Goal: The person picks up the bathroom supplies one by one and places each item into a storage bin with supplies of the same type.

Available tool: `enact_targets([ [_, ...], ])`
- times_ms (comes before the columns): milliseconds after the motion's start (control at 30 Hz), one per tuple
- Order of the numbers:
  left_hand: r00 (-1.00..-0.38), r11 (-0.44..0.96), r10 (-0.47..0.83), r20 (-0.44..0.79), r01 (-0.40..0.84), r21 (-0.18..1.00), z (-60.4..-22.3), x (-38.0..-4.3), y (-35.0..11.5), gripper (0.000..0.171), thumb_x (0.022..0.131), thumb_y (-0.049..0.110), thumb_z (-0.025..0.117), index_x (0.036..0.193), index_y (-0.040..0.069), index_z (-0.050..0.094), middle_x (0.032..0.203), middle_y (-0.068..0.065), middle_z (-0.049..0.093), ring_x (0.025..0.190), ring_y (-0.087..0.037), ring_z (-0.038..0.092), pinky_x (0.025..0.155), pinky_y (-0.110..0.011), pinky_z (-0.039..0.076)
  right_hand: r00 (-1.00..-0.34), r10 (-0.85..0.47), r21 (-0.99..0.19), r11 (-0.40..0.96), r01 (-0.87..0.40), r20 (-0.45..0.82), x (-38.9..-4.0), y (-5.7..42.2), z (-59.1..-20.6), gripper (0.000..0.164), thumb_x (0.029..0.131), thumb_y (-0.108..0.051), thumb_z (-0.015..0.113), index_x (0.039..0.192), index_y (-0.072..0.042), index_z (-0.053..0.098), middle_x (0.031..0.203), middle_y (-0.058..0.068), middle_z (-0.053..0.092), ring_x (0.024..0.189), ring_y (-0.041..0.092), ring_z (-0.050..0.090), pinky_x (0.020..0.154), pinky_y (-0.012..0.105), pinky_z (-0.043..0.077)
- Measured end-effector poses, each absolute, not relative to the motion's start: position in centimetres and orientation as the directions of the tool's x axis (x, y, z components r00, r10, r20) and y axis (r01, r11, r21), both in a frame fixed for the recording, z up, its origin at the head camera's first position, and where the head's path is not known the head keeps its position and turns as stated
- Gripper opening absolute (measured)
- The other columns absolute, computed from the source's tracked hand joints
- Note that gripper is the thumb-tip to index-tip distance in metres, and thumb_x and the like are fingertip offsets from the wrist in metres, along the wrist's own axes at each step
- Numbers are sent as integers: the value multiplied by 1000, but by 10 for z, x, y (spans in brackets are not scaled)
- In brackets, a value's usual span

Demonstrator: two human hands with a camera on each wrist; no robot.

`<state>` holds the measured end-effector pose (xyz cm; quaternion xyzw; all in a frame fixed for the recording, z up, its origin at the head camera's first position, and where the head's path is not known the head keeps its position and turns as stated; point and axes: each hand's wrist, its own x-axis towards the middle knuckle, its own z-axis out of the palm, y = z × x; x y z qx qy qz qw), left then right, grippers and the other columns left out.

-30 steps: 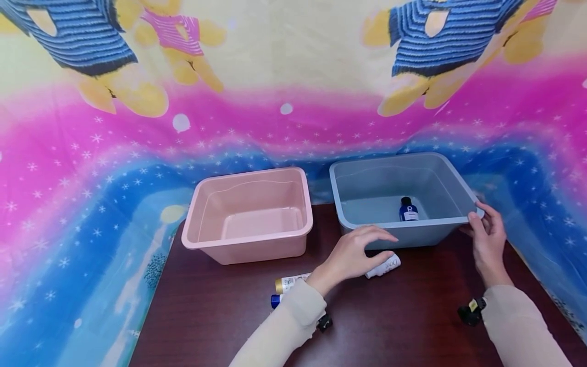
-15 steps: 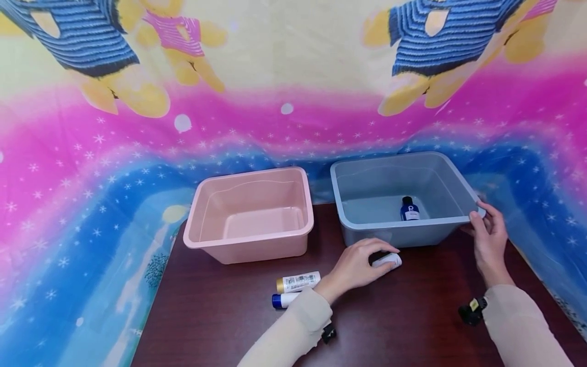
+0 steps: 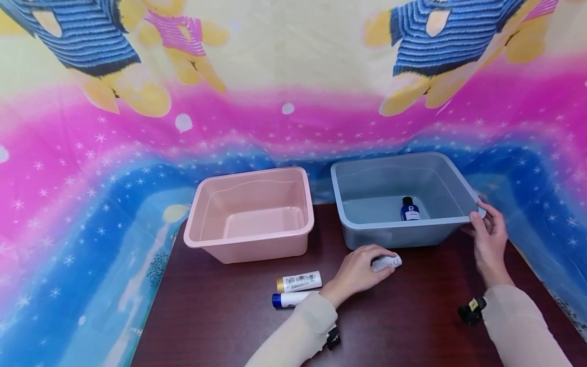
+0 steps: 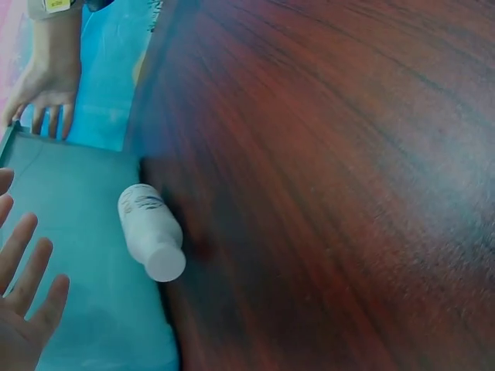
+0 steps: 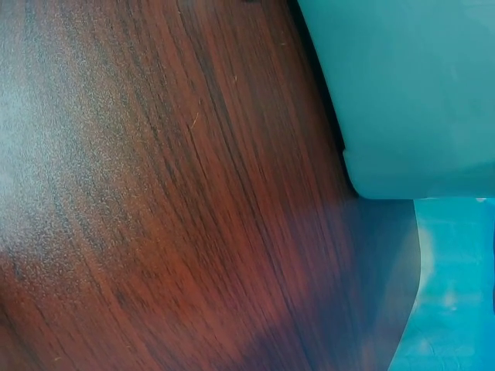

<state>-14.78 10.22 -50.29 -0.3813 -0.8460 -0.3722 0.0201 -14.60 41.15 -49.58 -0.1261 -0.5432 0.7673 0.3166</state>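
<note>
In the head view, my left hand holds a small white bottle lying on the table, thumb on the near side and fingers on the far side. The left wrist view shows this white bottle close along the base of the grey-blue tub, with my spread fingers to its left. My right hand grips the front right corner of the grey-blue tub, thumb on the rim. Inside that tub is a dark blue bottle with a black cap.
A pink tub stands to the left. In front of it lie a white bottle with a gold cap and one with a blue cap, partly behind my left sleeve. A printed curtain hangs behind the dark wooden table.
My left hand has come down onto the white bottle, and its fingers have closed around it. The two capped bottles on the left show more fully. My right hand stays at the tub's corner.
</note>
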Motion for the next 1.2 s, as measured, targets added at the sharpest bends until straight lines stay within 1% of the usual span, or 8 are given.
enact_targets([
  [133, -741, 467, 608, 284, 623, 627, -510, -147, 105, 29, 92, 37, 71, 120, 31, 70, 116, 18, 65, 107, 4, 55, 87, -6, 37, -763, 628, -915, -200, -349, 154, -147, 411, -497, 37, 97, 1, 58, 134, -4, 58, 124, 6, 59, 101, 13, 62, 69, 17, 54],
  [333, -759, 480, 595, 265, 600, 639, -520, -147, 111, 30, 90, 37, 73, 119, 30, 70, 115, 18, 65, 106, 6, 55, 86, -4, 35, -761, 629, -915, -197, -352, 157, -147, 412, -497, 36, 97, 1, 58, 133, -4, 58, 124, 6, 59, 102, 13, 62, 68, 17, 54],
  [633, -791, 519, 567, 230, 560, 646, -535, -154, 115, 31, 90, 35, 73, 120, 28, 71, 119, 15, 64, 110, 4, 55, 88, -9, 41, -765, 626, -913, -209, -349, 149, -147, 411, -497, 37, 97, 0, 58, 134, -4, 57, 125, 6, 58, 103, 13, 61, 70, 17, 54],
  [800, -799, 508, 568, 198, 530, 679, -540, -158, 115, 33, 89, 33, 74, 121, 26, 70, 120, 13, 65, 109, 1, 57, 87, -12, 42, -767, 624, -914, -208, -348, 150, -147, 411, -498, 37, 98, 0, 58, 134, -5, 57, 124, 6, 59, 105, 13, 60, 71, 17, 54],
  [933, -806, 513, 567, 171, 508, 692, -543, -161, 117, 33, 89, 33, 74, 122, 27, 70, 118, 14, 65, 107, 0, 59, 86, -12, 43, -772, 617, -902, -230, -365, 155, -147, 411, -498, 37, 97, 1, 58, 134, -3, 57, 122, 7, 60, 103, 14, 61, 71, 18, 55],
  [1200, -820, 530, 560, 121, 466, 708, -549, -165, 125, 34, 88, 34, 75, 121, 30, 70, 114, 16, 65, 102, 3, 58, 83, -10, 41, -774, 612, -893, -245, -378, 160, -145, 411, -498, 37, 97, 1, 58, 134, -2, 56, 120, 8, 61, 99, 14, 62, 71, 19, 55],
])
